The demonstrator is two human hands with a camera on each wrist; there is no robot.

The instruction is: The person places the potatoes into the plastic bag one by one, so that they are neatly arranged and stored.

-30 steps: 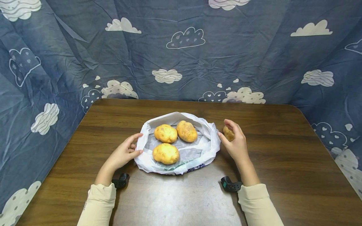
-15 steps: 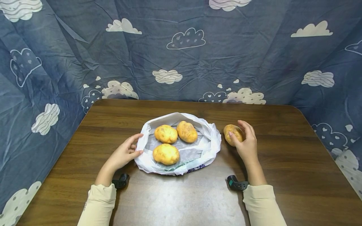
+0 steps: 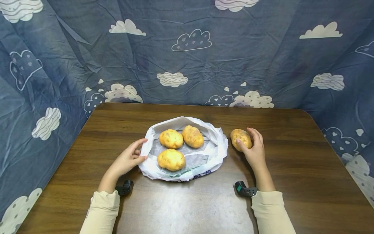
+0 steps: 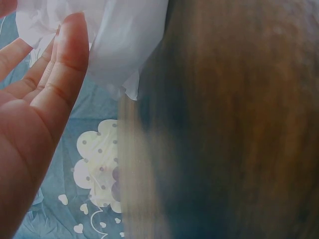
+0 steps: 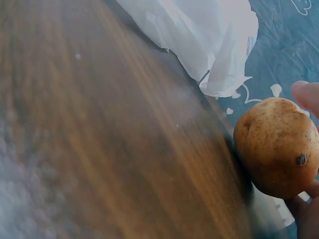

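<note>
A white plastic bag [image 3: 217, 156] lies on the table with its mouth spread wide, and three yellow potatoes [image 3: 171, 159] show inside it. At the bag's left rim is my left hand [image 3: 127, 159]; its thumb and fingertips stand apart and touch the bag, as the left wrist view also shows. Right of the bag, my right hand [image 3: 255, 152] holds a fourth, browner potato [image 3: 240, 139] between thumb and fingers. The right wrist view shows this potato [image 5: 276, 147] close up, with part of the bag [image 5: 209, 45] beyond it.
The brown wooden table [image 3: 301, 162] reaches back to a blue cloth [image 3: 198, 71] printed with clouds. A black wrist device [image 3: 125, 188] sits by my left wrist, and another black device [image 3: 245, 189] by my right.
My right hand has moved right, away from the bag's right rim, and now holds the potato beside it. The left hand and the bag have stayed in place.
</note>
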